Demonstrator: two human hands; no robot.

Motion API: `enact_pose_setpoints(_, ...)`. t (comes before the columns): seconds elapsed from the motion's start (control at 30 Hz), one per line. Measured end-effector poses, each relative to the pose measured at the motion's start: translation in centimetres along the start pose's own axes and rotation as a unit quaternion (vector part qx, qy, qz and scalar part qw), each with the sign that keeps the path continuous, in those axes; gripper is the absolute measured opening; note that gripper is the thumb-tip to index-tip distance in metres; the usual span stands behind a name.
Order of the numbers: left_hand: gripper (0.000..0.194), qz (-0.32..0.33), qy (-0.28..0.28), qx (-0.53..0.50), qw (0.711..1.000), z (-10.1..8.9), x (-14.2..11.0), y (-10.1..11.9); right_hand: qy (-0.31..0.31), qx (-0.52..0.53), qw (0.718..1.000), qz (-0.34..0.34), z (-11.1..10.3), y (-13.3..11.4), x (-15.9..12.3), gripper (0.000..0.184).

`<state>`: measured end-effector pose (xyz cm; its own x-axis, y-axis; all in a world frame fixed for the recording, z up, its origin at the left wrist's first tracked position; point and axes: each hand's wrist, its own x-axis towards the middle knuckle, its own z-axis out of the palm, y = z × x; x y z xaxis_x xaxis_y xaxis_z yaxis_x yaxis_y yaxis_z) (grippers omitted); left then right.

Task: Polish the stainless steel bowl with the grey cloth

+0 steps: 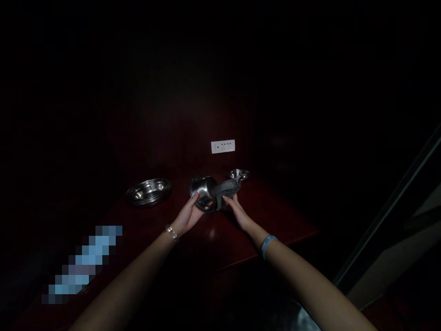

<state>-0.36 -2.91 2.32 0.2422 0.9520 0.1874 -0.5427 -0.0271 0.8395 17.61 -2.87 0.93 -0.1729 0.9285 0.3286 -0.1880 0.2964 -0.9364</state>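
A dark red worktop (275, 211) spreads beneath the left hand (189, 216) and right hand (237, 211). On it: stacked metal dishes (150, 193), left of the left hand; a small metal dish (237, 174) beyond the right hand; a pixelated blue object (89, 262) left of the left hand, nearer the body.

Head-worn view, above and behind left hand (189, 216) and right hand (238, 212), facing forward and down, fairly near, wall (193, 147) beyond them

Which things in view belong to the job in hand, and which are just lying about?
In the job:
metal bowl, in left hand
grey cloth, in right hand

Probably lying about:
wide metal dishes
small metal dish
pixelated blue item, unidentifiable
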Motion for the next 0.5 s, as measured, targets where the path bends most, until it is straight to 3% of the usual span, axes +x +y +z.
enact_pose_setpoints(0.13, 0.04, -0.039, 0.005, 0.002, 0.999, -0.5, 0.2, 0.1, -0.03, -0.092, 0.994, -0.06, 0.2, 0.2, -0.2, 0.083)
enact_pose_setpoints(0.23, 0.037, -0.054, 0.018, -0.004, 0.998, -0.8, 0.3, 0.1, -0.054, -0.217, 0.969, -0.106, 0.2, 0.6, -0.3, 0.091)
enact_pose_setpoints(0.37, 0.031, -0.073, 0.012, -0.016, 0.997, -0.8, 0.2, 0.1, -0.111, -0.366, 0.904, -0.19, 0.4, 0.1, -0.9, 0.089)
enact_pose_setpoints(0.5, 0.03, -0.097, 0.015, -0.029, 0.995, -0.7, -0.2, 0.3, -0.145, -0.464, 0.833, -0.265, 1.2, -1.6, -1.7, 0.074)
